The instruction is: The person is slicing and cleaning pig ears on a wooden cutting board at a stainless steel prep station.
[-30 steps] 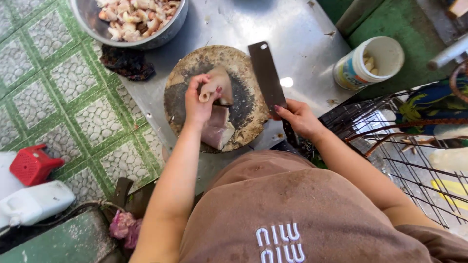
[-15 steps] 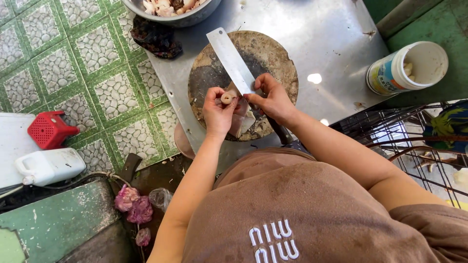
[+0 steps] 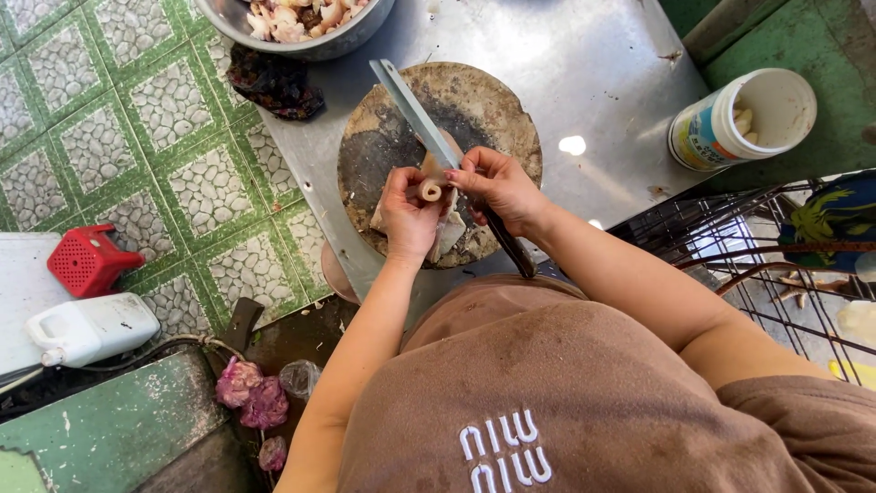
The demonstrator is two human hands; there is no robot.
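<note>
My left hand (image 3: pixel 408 212) grips a pale piece of meat with a round bone end (image 3: pixel 431 190) over a round, stained wooden chopping block (image 3: pixel 493 110). My right hand (image 3: pixel 497 187) holds a cleaver (image 3: pixel 412 110) by its dark handle, which sticks out toward my body. The long grey blade points up and to the left, and its edge rests against the meat beside my left thumb. More pale meat (image 3: pixel 449 233) lies on the block under my hands.
The block sits on a steel table (image 3: pixel 593 64). A metal bowl (image 3: pixel 351 35) of cut meat pieces stands at the top edge, with a dark rag (image 3: pixel 274 84) beside it. A white tub (image 3: pixel 744 119) stands right, a wire cage (image 3: pixel 766 265) below it. A red stool (image 3: pixel 87 260) and white jug (image 3: pixel 87 327) are left.
A second ago the cleaver lay flat on the block and my right hand was by its handle. My right hand picked it up and brought the blade to the meat in my left hand.
</note>
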